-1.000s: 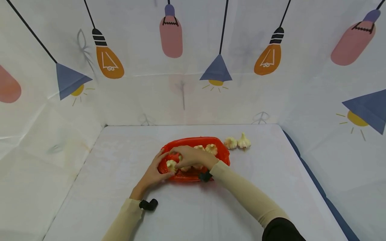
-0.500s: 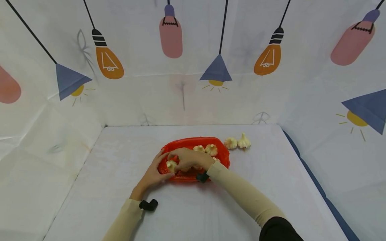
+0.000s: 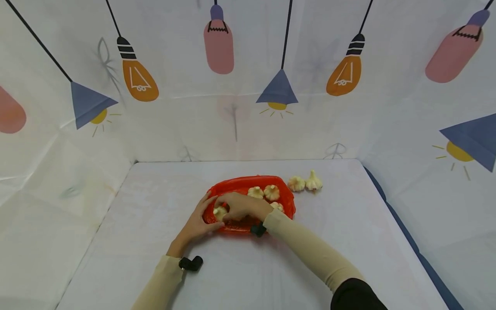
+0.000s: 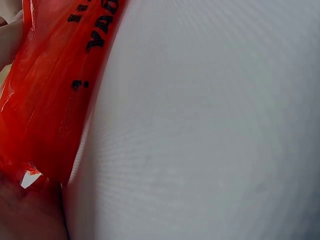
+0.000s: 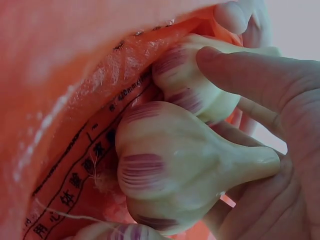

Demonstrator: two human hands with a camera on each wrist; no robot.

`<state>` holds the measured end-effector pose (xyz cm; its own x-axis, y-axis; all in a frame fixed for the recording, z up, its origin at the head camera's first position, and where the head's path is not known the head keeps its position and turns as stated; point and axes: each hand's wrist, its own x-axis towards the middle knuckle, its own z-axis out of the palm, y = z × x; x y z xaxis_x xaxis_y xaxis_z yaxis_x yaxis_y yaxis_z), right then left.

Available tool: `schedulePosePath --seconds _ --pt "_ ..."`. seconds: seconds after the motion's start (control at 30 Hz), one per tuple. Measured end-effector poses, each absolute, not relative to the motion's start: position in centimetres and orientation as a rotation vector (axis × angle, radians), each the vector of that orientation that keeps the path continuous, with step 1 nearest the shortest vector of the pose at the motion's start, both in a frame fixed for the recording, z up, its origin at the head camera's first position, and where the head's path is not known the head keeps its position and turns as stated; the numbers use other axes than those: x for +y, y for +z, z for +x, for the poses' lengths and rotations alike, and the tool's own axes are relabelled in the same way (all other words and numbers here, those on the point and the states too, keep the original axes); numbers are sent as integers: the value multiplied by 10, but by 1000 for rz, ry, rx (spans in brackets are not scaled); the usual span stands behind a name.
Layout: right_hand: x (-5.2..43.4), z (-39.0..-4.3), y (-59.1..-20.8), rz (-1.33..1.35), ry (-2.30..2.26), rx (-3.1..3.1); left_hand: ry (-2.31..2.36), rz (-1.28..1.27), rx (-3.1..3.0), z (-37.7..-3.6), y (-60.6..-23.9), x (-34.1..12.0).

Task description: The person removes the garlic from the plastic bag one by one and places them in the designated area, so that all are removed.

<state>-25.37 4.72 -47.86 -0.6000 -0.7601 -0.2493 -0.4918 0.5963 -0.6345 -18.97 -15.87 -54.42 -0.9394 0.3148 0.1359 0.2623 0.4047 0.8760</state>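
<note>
While the right hand (image 3: 241, 206) curls round a garlic bulb (image 5: 170, 170) inside the red plastic bag (image 3: 236, 184), it does best to keep the fingers under the bulb's belly, clear of the thin film. Left hand (image 3: 197, 221) pinches the bag's left edge, holding the mouth wide. Further garlic bulbs (image 3: 264, 192) lie in the bag; two more (image 3: 305, 183) sit on the surface just right of it.

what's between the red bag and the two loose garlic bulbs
Nothing: in the head view only a narrow strip of bare table separates the red bag from the bulbs.
</note>
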Motion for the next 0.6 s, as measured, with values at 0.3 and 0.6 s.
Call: schedulePosePath --seconds 0.3,0.6 --pt "47 -253 -481 -965 -726 2323 1575 552 2595 -197 -557 -165" --pt "53 -252 -478 -919 -799 2302 1545 555 2600 -198 -558 -166"
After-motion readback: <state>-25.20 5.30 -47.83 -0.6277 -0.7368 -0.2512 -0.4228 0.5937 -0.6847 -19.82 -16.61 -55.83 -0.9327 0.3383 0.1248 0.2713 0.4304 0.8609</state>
